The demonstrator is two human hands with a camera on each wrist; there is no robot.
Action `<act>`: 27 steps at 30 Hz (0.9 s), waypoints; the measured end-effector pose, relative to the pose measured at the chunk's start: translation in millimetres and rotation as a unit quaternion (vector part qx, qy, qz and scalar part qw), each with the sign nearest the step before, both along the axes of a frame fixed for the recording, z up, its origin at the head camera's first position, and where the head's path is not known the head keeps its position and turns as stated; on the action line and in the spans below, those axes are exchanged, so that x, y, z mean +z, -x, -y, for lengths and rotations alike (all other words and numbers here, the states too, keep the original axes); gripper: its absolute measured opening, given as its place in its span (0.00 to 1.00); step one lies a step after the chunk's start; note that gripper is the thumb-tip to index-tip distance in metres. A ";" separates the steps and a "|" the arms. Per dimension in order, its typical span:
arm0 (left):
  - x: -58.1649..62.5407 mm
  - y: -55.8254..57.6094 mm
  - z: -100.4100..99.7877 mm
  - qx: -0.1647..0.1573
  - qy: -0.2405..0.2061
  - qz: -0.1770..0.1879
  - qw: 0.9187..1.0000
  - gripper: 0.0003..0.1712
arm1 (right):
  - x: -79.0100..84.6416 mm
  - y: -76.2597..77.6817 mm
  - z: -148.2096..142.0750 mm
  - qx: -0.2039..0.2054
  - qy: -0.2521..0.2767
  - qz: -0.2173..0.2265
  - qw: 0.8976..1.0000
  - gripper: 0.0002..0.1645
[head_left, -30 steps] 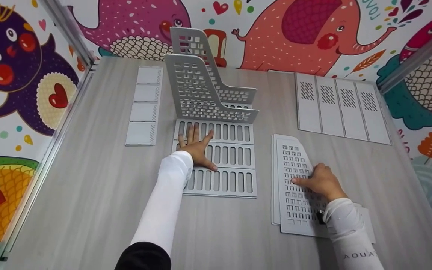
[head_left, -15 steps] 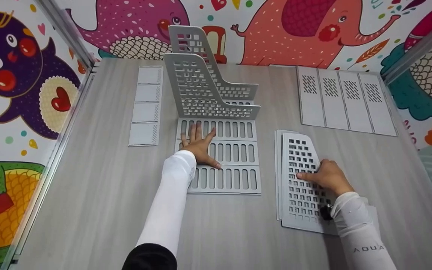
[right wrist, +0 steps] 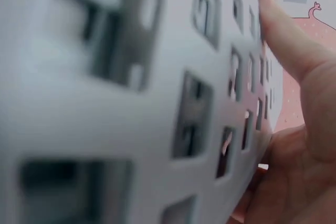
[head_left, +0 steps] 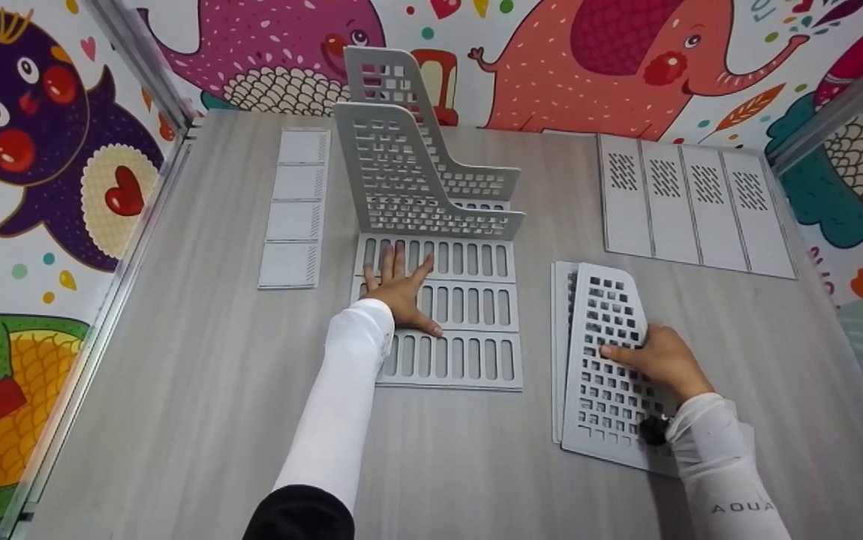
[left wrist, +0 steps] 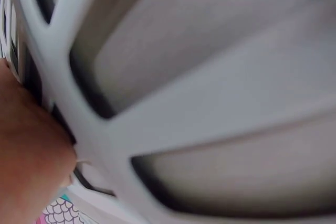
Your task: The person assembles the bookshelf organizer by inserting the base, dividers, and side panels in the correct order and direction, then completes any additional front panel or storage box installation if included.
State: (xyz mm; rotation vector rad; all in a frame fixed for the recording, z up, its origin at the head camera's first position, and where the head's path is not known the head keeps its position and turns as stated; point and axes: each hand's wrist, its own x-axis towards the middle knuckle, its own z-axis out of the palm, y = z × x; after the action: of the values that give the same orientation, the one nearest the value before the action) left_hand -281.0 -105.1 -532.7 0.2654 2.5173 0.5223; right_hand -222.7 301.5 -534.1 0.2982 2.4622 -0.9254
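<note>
My left hand [head_left: 400, 297] lies with spread fingers on a flat grey slotted panel [head_left: 476, 358] in three sections. My right hand [head_left: 664, 360] grips the right edge of a grey side panel [head_left: 604, 390] with square holes, thumb on top and fingers underneath, as the right wrist view shows. This panel sits slightly tilted over another similar panel [head_left: 557, 360], which peeks out at its left. Beyond my left hand, two cut-out side panels [head_left: 394, 169] stand upright, one behind the other, at the far end of the slotted panel.
A strip of white panels [head_left: 289, 221] lies to the left on the wooden table [head_left: 176, 390]. Further white panels [head_left: 675, 225] with slanted slots lie at the back right. Walls with cartoon animals [head_left: 589, 67] close off the back and sides.
The right hand has lifted the top holed panel and shifted it rightward, so more of the panel beneath shows. The left hand stays on the slotted panel.
</note>
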 end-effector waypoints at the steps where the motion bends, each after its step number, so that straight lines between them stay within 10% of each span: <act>1: 0.1 -0.5 0.6 0.001 -0.001 0.002 1.000 0.73 | 0.2 0.7 0.3 -0.003 0.006 0.003 1.000 0.44; 13: 3.8 0.6 0.3 0.000 -0.002 0.006 1.000 0.72 | 11.3 -0.9 -14.2 -0.060 0.076 0.015 0.995 0.47; 27: 4.7 1.5 -0.8 0.000 -0.002 0.005 1.000 0.72 | 14.1 -9.6 -17.8 -0.116 0.104 -0.151 0.976 0.45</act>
State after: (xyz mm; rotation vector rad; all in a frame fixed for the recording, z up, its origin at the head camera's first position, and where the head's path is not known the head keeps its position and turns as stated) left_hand -282.5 -104.3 -528.0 0.2647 2.5068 0.5284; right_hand -213.2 319.3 -520.1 0.4031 2.6076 -1.4085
